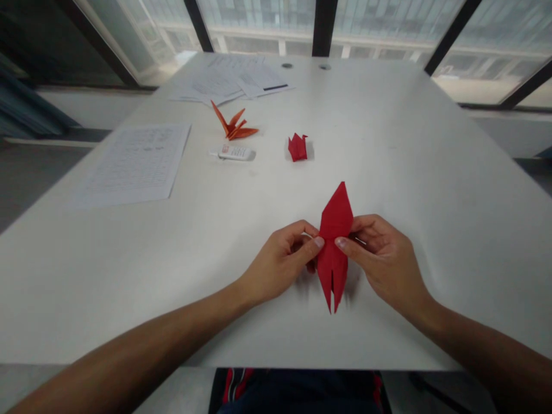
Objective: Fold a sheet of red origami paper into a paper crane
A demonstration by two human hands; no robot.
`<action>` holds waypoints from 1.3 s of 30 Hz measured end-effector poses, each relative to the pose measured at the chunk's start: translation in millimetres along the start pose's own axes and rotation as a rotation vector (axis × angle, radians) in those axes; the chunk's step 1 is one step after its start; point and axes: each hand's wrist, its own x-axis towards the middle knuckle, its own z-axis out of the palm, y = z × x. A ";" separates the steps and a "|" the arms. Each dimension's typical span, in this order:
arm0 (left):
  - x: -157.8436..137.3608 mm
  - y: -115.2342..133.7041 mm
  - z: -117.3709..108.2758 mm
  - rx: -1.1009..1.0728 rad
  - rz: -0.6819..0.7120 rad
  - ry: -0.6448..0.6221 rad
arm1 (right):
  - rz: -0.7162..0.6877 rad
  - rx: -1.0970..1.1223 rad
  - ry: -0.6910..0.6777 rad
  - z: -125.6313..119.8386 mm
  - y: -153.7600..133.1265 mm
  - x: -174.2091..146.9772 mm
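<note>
1. The left hand (pixel 280 261) pinches the left side of the folded red paper (pixel 337 215) between thumb and fingers; the right hand (pixel 388 261) pinches its right side likewise, both thumbs in front, close together at its middle.
2. This folded red paper is above the worktop (pixel 431 172), near the near edge; its broad pointed flap faces the far edge, its two narrow points, split by a slit, face the near edge; it bears no visible writing.
3. Beyond the hands, towards the far edge, sits a small red paper crane (pixel 297 148); left of it is an orange paper crane (pixel 234 129).
4. Just on the near side of the orange one lies a white tube (pixel 235 152), its label printed in red and dark characters too small to read.
5. By the left edge lies a printed sheet (pixel 133 161); at the far left corner, overlapping papers (pixel 224 77), one with a dark bar; their lines are illegible.
</note>
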 end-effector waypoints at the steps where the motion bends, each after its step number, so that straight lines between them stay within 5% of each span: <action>1: -0.1 0.4 0.0 -0.003 0.014 0.019 | 0.014 -0.005 -0.027 -0.2 0.1 -0.2; 5: -1.7 1.6 -0.8 0.001 0.029 0.083 | 0.069 -0.041 -0.128 -1.2 -0.8 -1.1; 16: -0.4 1.8 -1.4 0.014 0.162 -0.006 | 0.088 -0.050 -0.211 -0.3 -7.9 -6.7; 25: -7.6 6.6 -14.6 0.556 0.718 -0.011 | -0.144 -0.247 -0.131 -6.2 -0.6 -13.4; 39: -8.4 7.8 -15.0 0.663 0.737 -0.014 | 0.077 -0.147 -0.243 -6.7 -9.7 -7.8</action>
